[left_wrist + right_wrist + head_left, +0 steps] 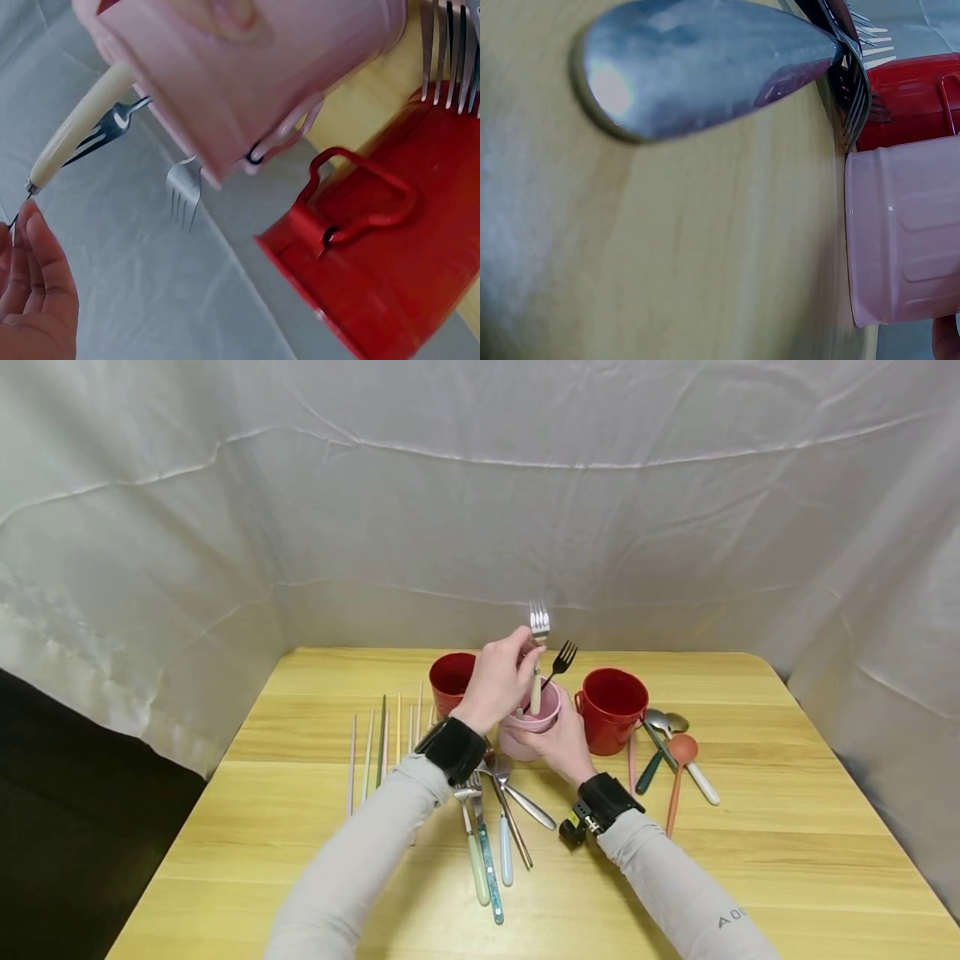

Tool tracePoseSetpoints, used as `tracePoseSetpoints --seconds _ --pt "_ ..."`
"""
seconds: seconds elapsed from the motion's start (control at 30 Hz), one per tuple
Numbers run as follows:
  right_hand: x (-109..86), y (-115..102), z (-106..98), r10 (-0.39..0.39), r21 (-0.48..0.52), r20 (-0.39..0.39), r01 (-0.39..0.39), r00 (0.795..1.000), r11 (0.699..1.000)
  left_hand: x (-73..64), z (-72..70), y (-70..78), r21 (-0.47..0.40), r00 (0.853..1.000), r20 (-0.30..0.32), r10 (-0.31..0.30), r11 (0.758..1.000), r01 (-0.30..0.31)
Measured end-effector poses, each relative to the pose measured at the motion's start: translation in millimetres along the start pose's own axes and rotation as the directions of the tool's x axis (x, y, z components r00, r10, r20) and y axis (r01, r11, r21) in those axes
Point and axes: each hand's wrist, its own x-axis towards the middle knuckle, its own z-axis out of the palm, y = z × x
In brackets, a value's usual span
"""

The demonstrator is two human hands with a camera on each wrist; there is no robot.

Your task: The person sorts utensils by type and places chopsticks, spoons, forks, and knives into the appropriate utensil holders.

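- Left hand, fingertips pinched together, holds a cream-handled fork, handle down, at the pink cup's mouth.
- Right hand grasps the pink cup, a red cup just right of that hand.

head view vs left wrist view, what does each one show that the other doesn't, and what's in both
Only the head view shows the chopsticks, the spoons and the right-hand red bucket.

Only the left wrist view shows the pink bucket's handle and a silver fork poking past that bucket's rim.

Both show the left hand holding the cream-handled fork, the black fork, the pink bucket, at least part of the right hand, and the other red bucket.
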Motion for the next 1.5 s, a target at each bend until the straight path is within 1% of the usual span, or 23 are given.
tracePoseSetpoints --seconds 0.07,0.13,0.23,0.3,0.5,0.73,0.87,0.97,1.07,1.23,1.3,1.37,1.5 --pt "0.1 0 0 0.007 -0.004 0.003 -0.007 1.000 1.000 -0.6 2.2 -1.6 0.046 0.999 0.044 -0.032 0.998 0.030" --pt "-0.2 1 0 0.011 -0.015 0.003 -0.011 1.000 1.000 -1.9 3.9 -4.2 0.091 0.993 0.088 -0.082 0.993 0.074" --pt "-0.7 0 1 0.009 -0.010 -0.001 -0.009 1.000 1.000 -5.0 5.0 -9.0 0.128 0.980 0.134 -0.144 0.984 0.127" --pt "-1.3 -1 1 0.010 -0.007 -0.007 -0.010 1.000 1.000 -7.9 4.6 -12.2 0.126 0.976 0.150 -0.157 0.982 0.139" --pt "-1.9 -3 1 0.014 -0.015 -0.019 -0.014 1.000 1.000 -19.7 -2.1 -20.3 0.097 0.986 0.118 -0.121 0.989 0.110" --pt "-1.5 -3 1 0.022 -0.013 -0.025 -0.022 0.999 1.000 -38.1 -11.2 -31.8 0.057 0.988 0.083 -0.133 0.990 0.128" --pt "-0.3 -2 1 0.018 -0.018 -0.029 -0.018 0.999 1.000 -50.7 -16.8 -38.5 0.077 0.988 0.078 -0.132 0.989 0.126" --pt "-0.2 -1 2 0.024 -0.013 -0.029 -0.024 0.999 1.000 -61.5 -20.8 -43.0 0.095 0.986 0.094 -0.141 0.987 0.132" --pt "-0.7 -1 2 0.025 -0.005 -0.027 -0.026 0.999 1.000 -72.3 -23.7 -46.6 0.105 0.979 0.127 -0.162 0.983 0.149" --pt "-0.9 -1 2 0.024 -0.003 -0.025 -0.025 0.999 1.000 -89.0 -26.0 -51.1 0.165 0.962 0.198 -0.188 0.974 0.156" --pt "-0.8 -2 2 0.029 0.000 -0.024 -0.029 0.999 1.000 -96.0 -26.4 -52.6 0.184 0.951 0.236 -0.200 0.970 0.158" --pt "-0.7 -2 2 0.032 0.004 -0.022 -0.032 0.999 0.999 -103.1 -27.3 -53.4 0.193 0.937 0.279 -0.210 0.968 0.159" --pt "-0.4 -2 2 0.038 0.003 -0.021 -0.038 0.999 0.999 -118.1 -28.8 -53.5 0.201 0.910 0.356 -0.212 0.969 0.147"
